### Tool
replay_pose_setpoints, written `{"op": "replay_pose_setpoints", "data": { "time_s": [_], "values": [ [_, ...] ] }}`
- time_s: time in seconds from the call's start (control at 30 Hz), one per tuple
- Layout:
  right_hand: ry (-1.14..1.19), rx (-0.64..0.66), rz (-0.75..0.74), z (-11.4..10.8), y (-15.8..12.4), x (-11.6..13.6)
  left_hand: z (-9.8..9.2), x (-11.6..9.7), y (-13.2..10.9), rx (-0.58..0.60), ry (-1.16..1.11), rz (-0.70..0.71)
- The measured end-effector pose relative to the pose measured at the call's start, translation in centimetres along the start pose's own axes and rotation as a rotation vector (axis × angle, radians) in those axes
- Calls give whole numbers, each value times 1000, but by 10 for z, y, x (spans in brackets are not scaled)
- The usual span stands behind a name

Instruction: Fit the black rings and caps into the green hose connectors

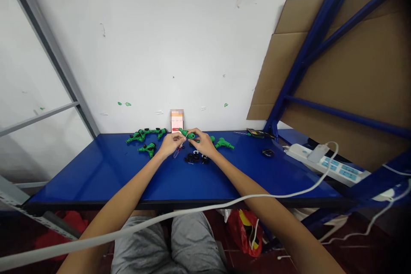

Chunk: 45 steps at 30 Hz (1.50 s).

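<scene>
1. The left hand (171, 143) is closed narrowly around a small screwdriver with a translucent red handle (177, 151). The handle sticks out below the fingers, and the thin metal shaft rises toward the fitting.
2. The right hand (203, 142) is pinched narrowly on a green plastic branching hose fitting (188, 135), which sits between both hands, just above the middle of the bench.
3. A heap of black rubber rings (195, 159) lies on the glossy blue steel bench (96, 171), just below the hands.
4. To the left, two more green plastic fittings (147, 149) and a joined row of green plastic fittings (146, 135) lie apart from the hands. A green three-way plastic fitting (223, 143) lies just beside the right hand.
5. A pink-and-white card (177, 120) stands upright against the white wall (128, 43) behind the bench.
6. Toward the right end are a black-and-yellow hand tool (257, 133), a small black object (268, 153) and a white power strip (324, 162) with a white cable (289, 195) looping across in front of the forearms.
7. A brown cardboard sheet (340, 64) stands behind a blue steel shelf frame (314, 43).
</scene>
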State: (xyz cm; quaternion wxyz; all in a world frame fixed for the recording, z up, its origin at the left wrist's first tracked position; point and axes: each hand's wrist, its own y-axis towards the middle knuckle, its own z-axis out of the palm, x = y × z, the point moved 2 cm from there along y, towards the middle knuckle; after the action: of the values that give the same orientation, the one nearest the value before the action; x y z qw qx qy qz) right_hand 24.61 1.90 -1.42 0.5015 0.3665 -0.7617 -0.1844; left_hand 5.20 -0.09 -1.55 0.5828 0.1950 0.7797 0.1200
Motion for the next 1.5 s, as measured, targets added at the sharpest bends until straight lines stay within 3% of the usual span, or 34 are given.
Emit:
{"op": "replay_pose_setpoints", "data": {
  "time_s": [0.67,1.17,1.5],
  "values": [
    [-36,-12,9,0,0,4,-2,-3,1,-42,24,-34],
    [69,-37,62,2,-2,6,-1,0,4,-16,60,-7],
    [75,-187,119,-2,0,1,-1,1,5,-5,150,-4]
  ]
}}
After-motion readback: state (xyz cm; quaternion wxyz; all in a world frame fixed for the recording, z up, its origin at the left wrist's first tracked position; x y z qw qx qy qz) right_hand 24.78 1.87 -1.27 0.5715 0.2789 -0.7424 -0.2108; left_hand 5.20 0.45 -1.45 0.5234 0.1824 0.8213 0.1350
